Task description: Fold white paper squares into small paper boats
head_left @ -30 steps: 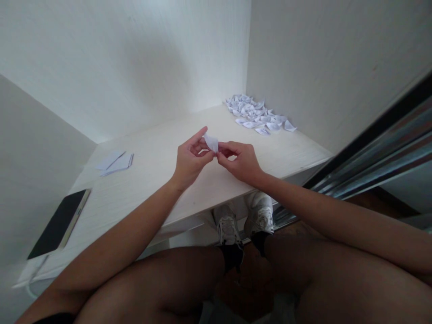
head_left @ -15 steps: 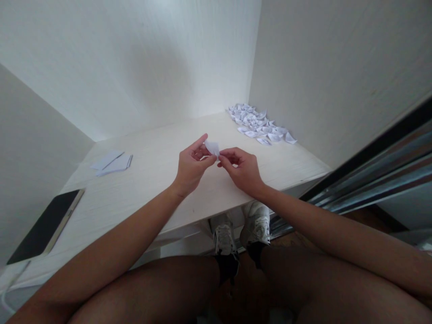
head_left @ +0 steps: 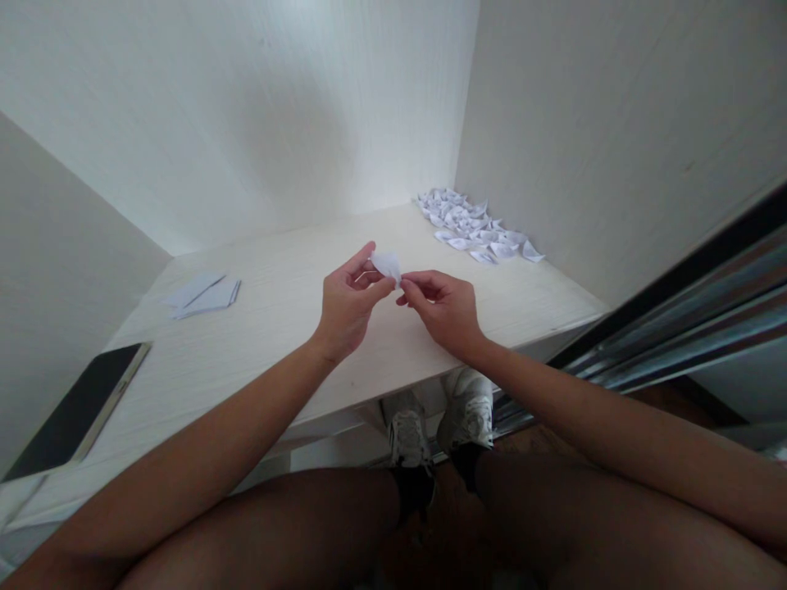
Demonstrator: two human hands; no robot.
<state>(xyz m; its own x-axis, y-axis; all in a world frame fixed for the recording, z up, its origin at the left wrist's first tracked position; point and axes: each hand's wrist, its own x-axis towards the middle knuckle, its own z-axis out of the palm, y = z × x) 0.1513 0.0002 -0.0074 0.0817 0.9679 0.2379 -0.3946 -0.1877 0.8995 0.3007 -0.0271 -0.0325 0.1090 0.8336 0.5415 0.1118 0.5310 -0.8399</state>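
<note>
A small piece of folded white paper (head_left: 387,264) is held up over the middle of the white tabletop (head_left: 276,344). My left hand (head_left: 350,299) pinches it from the left, thumb at its lower edge and the index finger stretched up behind. At its lower right corner, the thumb and fingertips of my right hand (head_left: 441,307) press together on the same paper. The fingers partly hide the folds. At the back right lies a heap of folded white paper boats (head_left: 458,217).
Flat white paper slips (head_left: 209,297) lie stacked on the left. A dark tablet-like device (head_left: 77,410) with a pale edge rests at the near left. White walls (head_left: 295,123) close in the back and sides. My shoes (head_left: 470,410) are below the table's front edge.
Both hands stay nearly in place. The paper's upper part looks more curved and pointed than before. The view has shifted very slightly.
</note>
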